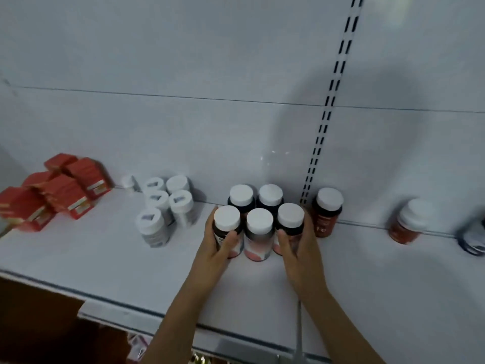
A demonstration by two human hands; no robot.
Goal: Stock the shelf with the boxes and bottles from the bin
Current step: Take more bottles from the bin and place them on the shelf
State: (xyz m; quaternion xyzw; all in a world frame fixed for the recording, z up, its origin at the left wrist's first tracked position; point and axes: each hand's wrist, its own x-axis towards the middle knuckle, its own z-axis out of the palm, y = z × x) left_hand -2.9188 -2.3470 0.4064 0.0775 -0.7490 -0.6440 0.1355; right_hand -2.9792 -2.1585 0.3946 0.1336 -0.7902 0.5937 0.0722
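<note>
My left hand [219, 248] curls round the front-left bottle [227, 227] and my right hand [298, 245] curls round the front-right bottle [290, 224], both standing on the white shelf [105, 258]. Between them stands the middle bottle [258, 233], with two more white-capped bottles [256, 197] just behind. Beside them to the right stands a red bottle [326, 211]. Further left are the white bottles [165, 206] and red boxes [52, 190].
</note>
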